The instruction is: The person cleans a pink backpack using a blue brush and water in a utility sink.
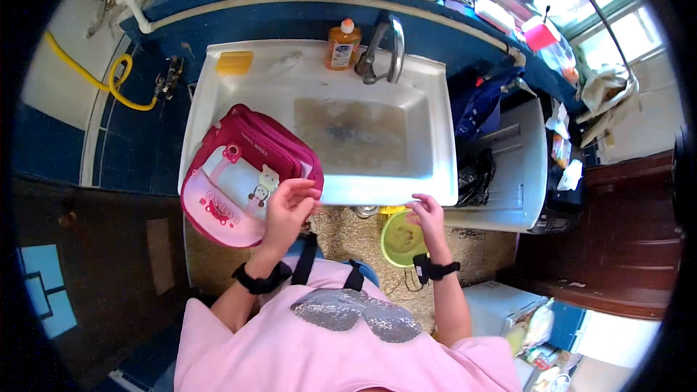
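Observation:
A pink and dark-red school backpack with cartoon figures lies across the left part of a white sink and hangs over its front edge. My left hand hovers at the bag's right lower corner, fingers loosely bent and apart, with nothing visible in them. At the sink's front rim, toward the right, my right hand is held up, empty, with its fingers slightly curled. Murky grey-brown water stands in the basin.
Along the sink's back ledge are a yellow soap bar, an orange soap bottle and a curved metal faucet. A green basin sits below the right hand. To the right stands a grey-white appliance; a yellow hose hangs left.

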A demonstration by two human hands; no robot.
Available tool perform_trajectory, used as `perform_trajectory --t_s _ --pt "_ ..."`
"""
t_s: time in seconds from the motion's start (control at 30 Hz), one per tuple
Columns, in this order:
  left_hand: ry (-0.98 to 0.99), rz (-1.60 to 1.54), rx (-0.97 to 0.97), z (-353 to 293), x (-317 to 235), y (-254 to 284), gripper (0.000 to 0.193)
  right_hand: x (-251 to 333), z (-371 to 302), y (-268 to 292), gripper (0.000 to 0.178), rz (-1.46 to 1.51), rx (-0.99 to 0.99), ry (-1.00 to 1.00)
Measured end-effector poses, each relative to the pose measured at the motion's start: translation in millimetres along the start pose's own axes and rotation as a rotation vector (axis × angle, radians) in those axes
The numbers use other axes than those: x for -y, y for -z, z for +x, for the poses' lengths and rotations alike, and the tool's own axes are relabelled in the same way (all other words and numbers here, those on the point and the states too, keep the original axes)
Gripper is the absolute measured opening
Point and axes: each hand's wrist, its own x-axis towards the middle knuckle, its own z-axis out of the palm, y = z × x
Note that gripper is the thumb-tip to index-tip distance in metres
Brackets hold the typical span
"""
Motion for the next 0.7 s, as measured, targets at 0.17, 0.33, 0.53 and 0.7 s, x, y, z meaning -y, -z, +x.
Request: perform_trajectory --t_s 0.17,0.33,0.53,0.7 --pt "0.024 -0.088 -0.216 11.4 -8.6 51.0 0.024 59.8 51.6 -47.0 0.029 -0.119 0.186 0.13" --pt "0.033 -0.09 -0.327 9.9 -12.0 68.8 0.026 124.8 94.0 -43.7 0.024 -0.296 0.172 0.36" --pt "-0.023 -0.08 -0.448 1.7 -7.4 59.4 0.024 173.6 150.5 -25.9 0.02 -0.28 0.217 0.438" --pt "-0.018 -0.053 -0.578 -8.8 -11.3 38.0 0.026 131.5 202.1 -25.4 0.023 -0.507 0.372 0.17"
